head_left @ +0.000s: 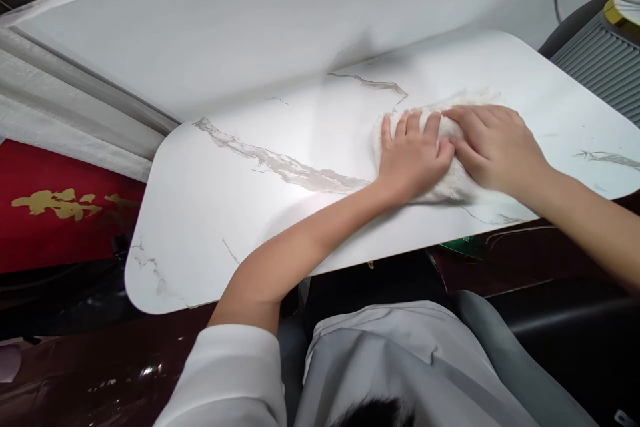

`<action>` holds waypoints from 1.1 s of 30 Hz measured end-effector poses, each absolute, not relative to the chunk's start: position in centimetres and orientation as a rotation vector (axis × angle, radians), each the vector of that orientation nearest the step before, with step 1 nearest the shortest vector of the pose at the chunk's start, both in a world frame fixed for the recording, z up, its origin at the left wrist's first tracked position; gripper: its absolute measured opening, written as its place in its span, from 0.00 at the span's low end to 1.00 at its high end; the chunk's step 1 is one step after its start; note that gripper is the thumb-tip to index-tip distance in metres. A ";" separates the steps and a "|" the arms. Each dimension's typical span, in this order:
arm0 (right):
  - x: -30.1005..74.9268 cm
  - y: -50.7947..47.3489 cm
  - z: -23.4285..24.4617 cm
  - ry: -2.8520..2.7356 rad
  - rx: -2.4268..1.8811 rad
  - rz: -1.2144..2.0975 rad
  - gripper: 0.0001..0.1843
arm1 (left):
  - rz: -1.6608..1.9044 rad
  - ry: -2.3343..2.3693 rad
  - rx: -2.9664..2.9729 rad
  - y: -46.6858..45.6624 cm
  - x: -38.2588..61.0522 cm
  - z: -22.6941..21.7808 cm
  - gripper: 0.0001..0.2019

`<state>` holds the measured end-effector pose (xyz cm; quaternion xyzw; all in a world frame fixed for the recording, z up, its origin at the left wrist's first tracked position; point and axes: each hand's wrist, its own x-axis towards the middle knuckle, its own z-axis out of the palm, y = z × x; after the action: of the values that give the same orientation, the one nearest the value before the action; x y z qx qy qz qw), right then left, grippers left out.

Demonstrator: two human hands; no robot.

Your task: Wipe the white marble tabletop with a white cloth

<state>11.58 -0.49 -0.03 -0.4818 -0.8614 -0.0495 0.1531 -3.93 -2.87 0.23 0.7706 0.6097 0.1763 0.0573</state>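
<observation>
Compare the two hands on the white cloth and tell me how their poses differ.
The left hand points its fingers away, toward the wall; the right hand points its fingers sideways, toward the left hand. The left hand covers the left part of the white cloth; the right hand covers its right part. Both lie flat, palm down, on the cloth, touching each other.
</observation>
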 end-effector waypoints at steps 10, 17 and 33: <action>10.6 10.3 0.4 -2.389 -1.526 -0.119 0.24 | 0.608 1.796 2.152 10.3 -3.6 -0.3 0.22; 11.2 15.7 0.7 -2.383 -1.494 -0.022 0.22 | 0.660 1.905 2.158 14.0 -3.1 -0.1 0.21; 12.5 22.2 0.5 -2.338 -1.502 0.034 0.27 | 0.661 2.038 2.105 18.7 -1.5 -0.1 0.22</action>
<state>12.45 22.25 0.48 -0.5314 -0.8276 0.0119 0.1802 -1.52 18.67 -0.14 0.6992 0.6769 0.2195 0.0687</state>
